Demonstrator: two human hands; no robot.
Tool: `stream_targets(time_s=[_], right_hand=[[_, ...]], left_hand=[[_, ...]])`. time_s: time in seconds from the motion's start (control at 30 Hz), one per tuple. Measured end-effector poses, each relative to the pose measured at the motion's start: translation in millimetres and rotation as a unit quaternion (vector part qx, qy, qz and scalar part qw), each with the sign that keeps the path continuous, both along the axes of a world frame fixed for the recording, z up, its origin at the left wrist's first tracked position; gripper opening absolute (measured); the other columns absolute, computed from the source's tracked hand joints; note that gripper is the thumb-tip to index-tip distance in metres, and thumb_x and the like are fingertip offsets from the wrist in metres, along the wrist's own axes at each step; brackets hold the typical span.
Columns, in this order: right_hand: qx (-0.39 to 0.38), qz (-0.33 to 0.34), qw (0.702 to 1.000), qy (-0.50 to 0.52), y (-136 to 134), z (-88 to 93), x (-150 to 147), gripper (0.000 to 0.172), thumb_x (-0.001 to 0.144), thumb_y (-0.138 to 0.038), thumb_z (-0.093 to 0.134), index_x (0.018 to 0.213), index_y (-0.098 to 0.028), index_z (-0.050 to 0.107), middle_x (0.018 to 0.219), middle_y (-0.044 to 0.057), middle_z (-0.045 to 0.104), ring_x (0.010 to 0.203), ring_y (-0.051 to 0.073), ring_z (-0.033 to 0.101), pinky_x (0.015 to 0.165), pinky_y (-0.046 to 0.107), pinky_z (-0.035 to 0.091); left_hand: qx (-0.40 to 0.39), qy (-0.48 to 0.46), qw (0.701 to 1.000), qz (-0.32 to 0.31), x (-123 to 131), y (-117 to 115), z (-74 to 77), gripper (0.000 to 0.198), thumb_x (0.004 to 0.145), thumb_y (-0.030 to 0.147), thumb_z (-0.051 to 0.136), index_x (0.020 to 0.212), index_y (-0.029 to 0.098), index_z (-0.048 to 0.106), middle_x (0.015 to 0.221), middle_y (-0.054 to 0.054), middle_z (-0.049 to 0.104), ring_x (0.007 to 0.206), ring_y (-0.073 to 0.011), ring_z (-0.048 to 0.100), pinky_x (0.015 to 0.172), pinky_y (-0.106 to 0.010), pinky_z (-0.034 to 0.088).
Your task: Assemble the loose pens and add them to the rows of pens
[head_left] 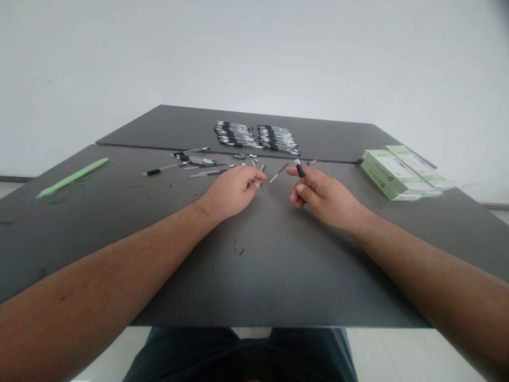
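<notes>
Fingers pinched together, my left hand (237, 190) is low over the dark table, left of centre, with a small dark-tipped pen part between its fingertips. My right hand (320, 195) is closed round a black pen grip piece (299, 168), which points up and away, while its index finger reaches left. On the table between the hands lies a thin pen refill (279, 172). Loose refills (210, 172) and pens (195, 160) are spread left of and behind my left hand. Part of what each hand holds is hidden by the fingers.
Two rows of clear, black-gripped pens (236, 134) (278, 139) lie at the back. Green and white boxes (392, 172) are at the right. A long green strip (73, 178) lies at the left. Dark scraps (239, 248) are near the front, and a seam crosses the table.
</notes>
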State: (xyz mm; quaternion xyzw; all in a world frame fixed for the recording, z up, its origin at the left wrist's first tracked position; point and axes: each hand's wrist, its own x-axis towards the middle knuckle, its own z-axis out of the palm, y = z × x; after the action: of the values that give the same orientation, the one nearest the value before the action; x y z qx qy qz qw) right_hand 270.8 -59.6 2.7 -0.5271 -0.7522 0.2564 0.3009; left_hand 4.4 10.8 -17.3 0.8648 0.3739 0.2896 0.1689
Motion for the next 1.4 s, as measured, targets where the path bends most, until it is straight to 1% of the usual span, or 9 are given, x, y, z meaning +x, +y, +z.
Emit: stream_targets(time_s=[0.13, 0.33, 0.43, 0.6, 0.83, 1.03, 1.2, 1.3, 1.4], right_hand=[[0.011, -0.024, 0.999, -0.031, 5.5, -3.5, 7.9, 0.051, 0.109, -0.028, 0.05, 0.158, -0.022, 0.059, 0.099, 0.005, 0.085, 0.077, 0.022, 0.08, 0.08, 0.038, 0.065], [0.006, -0.014, 0.999, -0.042, 2.1, -3.3, 4.7, 0.052, 0.108, -0.029, 0.049, 0.159, -0.022, 0.059, 0.1, 0.005, 0.085, 0.076, 0.022, 0.08, 0.079, 0.037, 0.065], [0.003, -0.007, 0.999, -0.048, 0.9, -1.8, 2.6, 0.051, 0.108, -0.027, 0.05, 0.159, -0.022, 0.059, 0.099, 0.005, 0.085, 0.075, 0.021, 0.08, 0.079, 0.035, 0.064], [0.01, 0.012, 0.998, -0.059, 0.9, -1.7, 2.7, 0.051, 0.108, -0.025, 0.05, 0.159, -0.02, 0.058, 0.098, 0.004, 0.085, 0.074, 0.021, 0.081, 0.078, 0.034, 0.064], [0.004, 0.017, 0.998, -0.063, -1.3, -1.1, 3.3, 0.049, 0.109, -0.025, 0.05, 0.157, -0.02, 0.059, 0.098, 0.004, 0.085, 0.075, 0.021, 0.081, 0.078, 0.034, 0.063], [-0.006, 0.027, 0.998, -0.062, -1.7, -1.4, 2.9, 0.05, 0.11, -0.026, 0.049, 0.159, -0.018, 0.057, 0.099, 0.005, 0.085, 0.075, 0.021, 0.08, 0.078, 0.035, 0.061], [0.023, 0.028, 0.997, -0.073, -0.7, -0.6, 4.9, 0.046, 0.109, -0.026, 0.05, 0.152, -0.019, 0.065, 0.096, 0.005, 0.084, 0.077, 0.023, 0.076, 0.077, 0.035, 0.058], [0.068, 0.021, 0.994, -0.086, -1.1, 0.9, 6.9, 0.042, 0.111, -0.031, 0.051, 0.146, -0.019, 0.071, 0.097, 0.007, 0.084, 0.085, 0.025, 0.076, 0.081, 0.037, 0.058], [0.105, 0.043, 0.99, -0.081, -0.9, 1.0, 9.0, 0.041, 0.115, -0.039, 0.048, 0.139, -0.019, 0.075, 0.112, 0.012, 0.085, 0.099, 0.028, 0.077, 0.091, 0.04, 0.059]], left_hand=[[0.068, 0.095, 0.993, -0.004, -5.9, 13.6, -1.4, 0.041, 0.1, 0.01, 0.056, 0.133, 0.015, 0.08, 0.134, -0.013, 0.083, 0.135, -0.0315, 0.073, 0.126, -0.05, 0.051], [0.096, 0.171, 0.98, -0.025, -5.9, 18.1, -10.0, 0.055, 0.103, 0.007, 0.05, 0.15, 0.021, 0.076, 0.143, -0.014, 0.078, 0.136, -0.0326, 0.069, 0.121, -0.052, 0.051], [0.097, 0.22, 0.97, -0.021, -3.5, 20.0, -12.7, 0.049, 0.108, 0.012, 0.05, 0.144, 0.023, 0.081, 0.139, -0.013, 0.079, 0.13, -0.0338, 0.071, 0.115, -0.052, 0.054], [0.121, 0.259, 0.955, -0.081, -2.2, 19.8, -3.8, 0.032, 0.106, 0.014, 0.06, 0.123, 0.018, 0.087, 0.119, -0.013, 0.082, 0.118, -0.0301, 0.075, 0.108, -0.042, 0.055], [0.135, 0.263, 0.944, -0.146, -7.6, 8.3, 5.7, 0.015, 0.104, 0.019, 0.067, 0.103, 0.018, 0.082, 0.105, -0.01, 0.079, 0.104, -0.0281, 0.073, 0.094, -0.039, 0.054], [0.122, 0.211, 0.961, -0.134, -4.9, 3.3, 2.2, 0.012, 0.104, 0.018, 0.064, 0.103, 0.018, 0.076, 0.11, -0.013, 0.077, 0.108, -0.0309, 0.069, 0.098, -0.043, 0.052], [0.061, 0.031, 0.995, -0.08, -0.9, -5.9, 10.9, 0.018, 0.105, 0.019, 0.061, 0.112, 0.019, 0.077, 0.113, -0.009, 0.083, 0.109, -0.0267, 0.075, 0.102, -0.04, 0.055], [0.02, -0.079, 0.996, -0.028, -0.5, -14.6, 19.1, 0.028, 0.106, 0.026, 0.063, 0.126, 0.02, 0.081, 0.128, -0.009, 0.085, 0.115, -0.0254, 0.078, 0.106, -0.038, 0.058], [-0.03, -0.127, 0.991, 0.0, 0.5, -19.2, 24.2, 0.026, 0.103, 0.031, 0.068, 0.121, 0.021, 0.085, 0.123, -0.008, 0.087, 0.111, -0.0254, 0.08, 0.103, -0.037, 0.06]])
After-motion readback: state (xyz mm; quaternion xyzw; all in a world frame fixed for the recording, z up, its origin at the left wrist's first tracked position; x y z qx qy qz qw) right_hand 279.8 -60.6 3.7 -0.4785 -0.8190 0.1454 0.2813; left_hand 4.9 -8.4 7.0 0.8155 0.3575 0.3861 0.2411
